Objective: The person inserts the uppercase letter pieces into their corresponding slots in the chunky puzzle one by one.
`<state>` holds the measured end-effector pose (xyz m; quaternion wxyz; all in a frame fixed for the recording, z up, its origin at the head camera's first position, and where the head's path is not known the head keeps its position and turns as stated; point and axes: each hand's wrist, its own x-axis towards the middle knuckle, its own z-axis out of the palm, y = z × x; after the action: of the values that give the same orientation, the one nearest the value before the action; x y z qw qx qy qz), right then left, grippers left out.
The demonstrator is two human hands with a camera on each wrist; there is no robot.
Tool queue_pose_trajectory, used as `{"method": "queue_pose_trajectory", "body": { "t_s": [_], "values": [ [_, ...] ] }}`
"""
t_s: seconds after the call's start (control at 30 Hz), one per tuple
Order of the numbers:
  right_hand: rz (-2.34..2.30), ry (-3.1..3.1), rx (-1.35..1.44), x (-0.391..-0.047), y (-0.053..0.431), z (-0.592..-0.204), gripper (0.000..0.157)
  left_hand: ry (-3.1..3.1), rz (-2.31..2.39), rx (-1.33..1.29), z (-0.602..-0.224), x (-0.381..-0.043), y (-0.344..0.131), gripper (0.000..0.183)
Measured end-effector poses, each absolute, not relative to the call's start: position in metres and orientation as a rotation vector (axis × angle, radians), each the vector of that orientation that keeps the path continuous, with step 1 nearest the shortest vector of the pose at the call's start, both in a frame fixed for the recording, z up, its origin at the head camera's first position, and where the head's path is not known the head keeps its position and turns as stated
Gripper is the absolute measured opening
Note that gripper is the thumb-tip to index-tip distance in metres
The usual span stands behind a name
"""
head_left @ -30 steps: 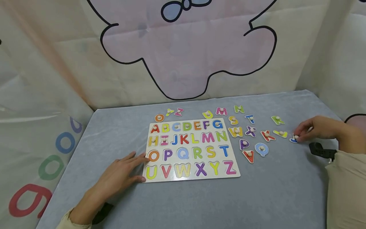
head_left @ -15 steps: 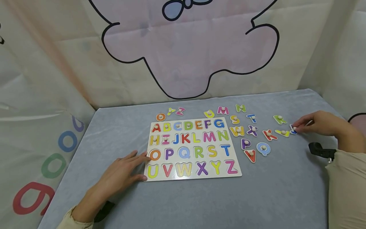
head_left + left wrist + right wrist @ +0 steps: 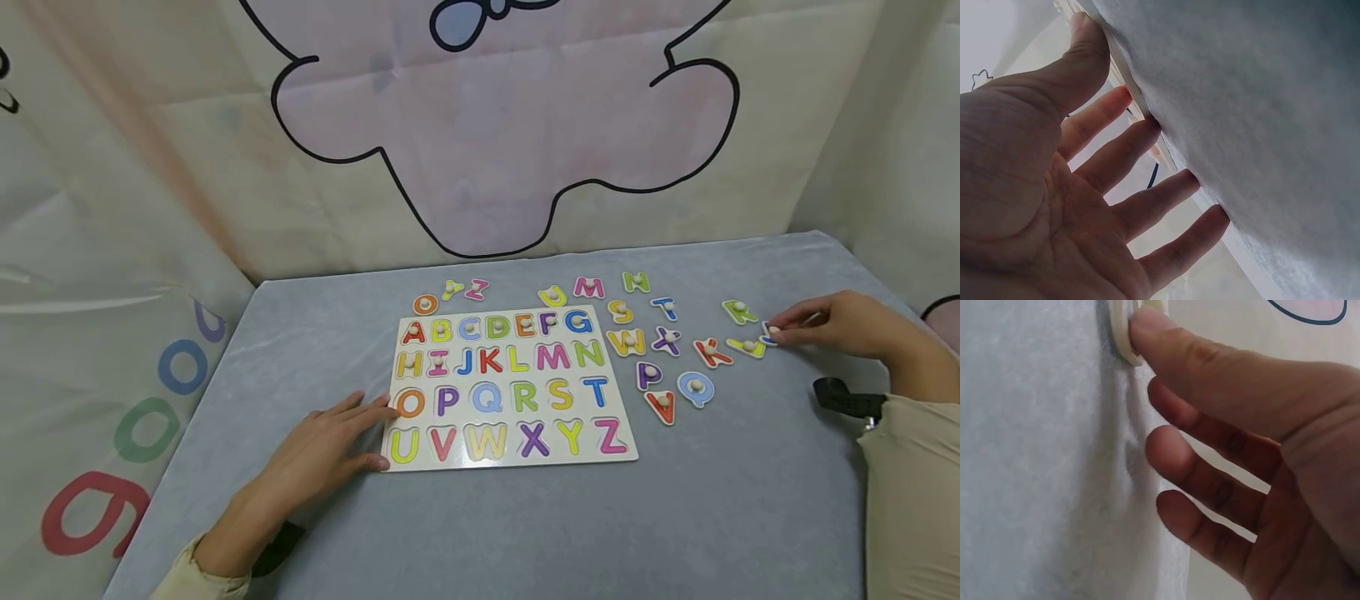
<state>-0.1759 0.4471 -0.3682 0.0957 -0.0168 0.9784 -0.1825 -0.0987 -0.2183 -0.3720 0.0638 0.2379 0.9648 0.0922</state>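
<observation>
A white alphabet puzzle board lies on the table, with knobbed letters A to I in its top rows. My left hand rests at the board's left edge, its fingers spread and fairly straight; the left wrist view shows the fingertips along that edge. Over at the right, my right hand pinches a small blue letter piece, seemingly a J, between thumb and fingertips. Most of this piece is hidden by the fingers; the right wrist view shows only its pale edge. A yellow-green L piece lies right beside it.
Loose letters lie around the board, among them a red K, a green R, a blue Q and an orange O. Grey cloth covers the table. A printed curtain hangs behind it.
My right hand has moved the blue letter piece slightly away from me, to beside the L, and turned it. My left hand stays at the board. The head view has shifted slightly.
</observation>
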Motion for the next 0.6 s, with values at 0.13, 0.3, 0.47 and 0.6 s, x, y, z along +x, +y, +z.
{"method": "queue_pose_trajectory", "body": {
  "t_s": [0.13,0.3,0.47,0.6],
  "values": [
    [-0.544,2.934,-0.040,-0.177,0.443,-0.363,0.040,2.909,0.278,0.714,-0.372,-0.099,-0.218,0.061],
    [-0.518,2.979,-0.035,-0.178,0.435,-0.349,0.042,2.914,0.270,0.712,-0.371,-0.100,-0.217,0.061],
    [-0.533,3.007,-0.064,-0.178,0.415,-0.334,0.039,2.911,0.268,0.712,-0.371,-0.101,-0.216,0.061],
    [-0.566,3.037,-0.134,-0.177,0.382,-0.320,0.035,2.906,0.278,0.710,-0.372,-0.098,-0.218,0.060]
  ]
}}
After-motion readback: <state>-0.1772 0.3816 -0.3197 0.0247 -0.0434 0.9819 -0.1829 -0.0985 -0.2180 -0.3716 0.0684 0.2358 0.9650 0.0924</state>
